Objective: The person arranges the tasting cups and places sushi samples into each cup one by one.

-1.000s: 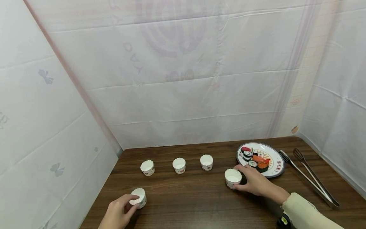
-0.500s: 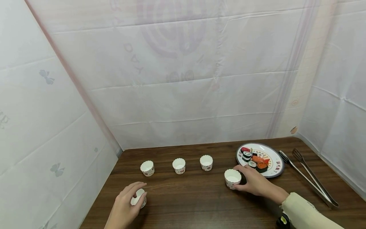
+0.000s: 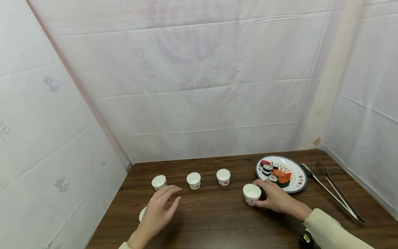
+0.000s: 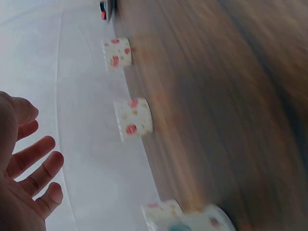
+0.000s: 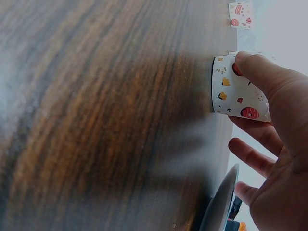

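flaring, scalloped, red-patterned cup [image 3: 252, 195] in fingers [image 5: 261, 134]

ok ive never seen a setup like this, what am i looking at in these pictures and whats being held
No machine here: these are a person's left hand and right hand, both bare. The wide picture comes from a camera on the person's head, looking forward and down; the two closer ones come from cameras worn on each wrist, and look tipped sideways. On the brown table stand three patterned white cups in a row, with another white cup partly hidden behind the left hand. To the right are a plate with sushi-like pieces and metal tongs. The right hand holds a fifth cup; the left hand holds nothing.
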Demonstrator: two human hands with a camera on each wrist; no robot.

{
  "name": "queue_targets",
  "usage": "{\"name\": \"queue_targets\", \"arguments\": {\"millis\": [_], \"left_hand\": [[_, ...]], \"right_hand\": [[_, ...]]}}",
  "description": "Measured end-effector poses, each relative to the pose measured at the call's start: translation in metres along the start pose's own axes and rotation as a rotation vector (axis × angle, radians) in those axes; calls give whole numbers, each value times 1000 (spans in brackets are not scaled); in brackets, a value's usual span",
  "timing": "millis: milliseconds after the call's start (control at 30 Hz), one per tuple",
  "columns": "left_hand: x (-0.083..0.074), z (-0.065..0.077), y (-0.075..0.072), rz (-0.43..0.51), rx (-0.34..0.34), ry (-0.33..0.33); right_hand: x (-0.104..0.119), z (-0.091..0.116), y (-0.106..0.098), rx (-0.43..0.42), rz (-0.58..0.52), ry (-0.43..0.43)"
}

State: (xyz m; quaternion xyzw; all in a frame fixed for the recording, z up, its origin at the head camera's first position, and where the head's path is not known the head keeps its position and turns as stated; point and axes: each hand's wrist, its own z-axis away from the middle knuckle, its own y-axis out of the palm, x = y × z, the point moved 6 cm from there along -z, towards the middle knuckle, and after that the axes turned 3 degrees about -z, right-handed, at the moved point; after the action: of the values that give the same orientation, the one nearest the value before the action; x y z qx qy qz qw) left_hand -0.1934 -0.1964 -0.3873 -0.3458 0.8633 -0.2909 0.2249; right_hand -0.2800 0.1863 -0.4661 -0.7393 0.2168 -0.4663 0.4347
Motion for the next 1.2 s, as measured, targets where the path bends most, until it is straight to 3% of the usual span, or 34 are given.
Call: {"name": "queue_targets", "arguments": {"millis": [367,633,867,1200], "left_hand": [[-29,-31,33,45,-9,110],[-45,-45,55,67,34,141],[-62,-56,74,69,34,208],[-75,-65,99,62,88,208]], "right_hand": [[0,0,0,12,-11,-3],[0,0,1,15,-6,2],[2,-1,0,8,-11,4],[2,1,0,-15,6,-12]]}}
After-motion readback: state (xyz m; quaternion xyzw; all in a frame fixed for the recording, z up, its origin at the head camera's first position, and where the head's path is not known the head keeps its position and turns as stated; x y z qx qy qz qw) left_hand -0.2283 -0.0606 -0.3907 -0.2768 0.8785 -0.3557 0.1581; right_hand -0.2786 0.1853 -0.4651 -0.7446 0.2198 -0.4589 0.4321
